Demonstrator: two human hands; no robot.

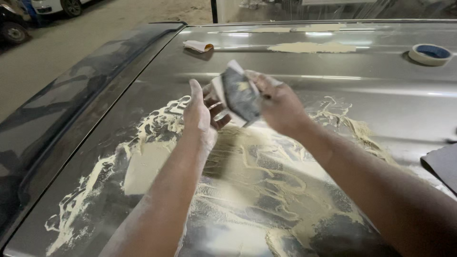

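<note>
Both hands hover above the car roof (333, 95), a broad grey metal panel with a dull shine. The right hand (278, 107) is closed around a folded sheet of sandpaper (239, 93), thumb and fingers pinching its right edge. The left hand (202, 114) is half open beside it, fingers curled loosely toward the sheet's left edge and thumb upright; whether it touches the sheet is unclear. The sandpaper is stiff, dark grey on its gritty face with pale dust caked on it, and white on the back where a corner turns over.

To fold it well, it seems best to keep the crease flat and the grit facing out, so a clean patch meets the metal.

Under the hands, the roof carries a wide smear of cream filler dust (247, 190), powdery and streaked in wavy ridges. Farther back on the roof lie a smooth patch of dried filler (312, 47), a roll of masking tape (430, 54) and a small folded scrap (199, 45). A dark sheet (442, 164) lies at the roof's right edge.
</note>
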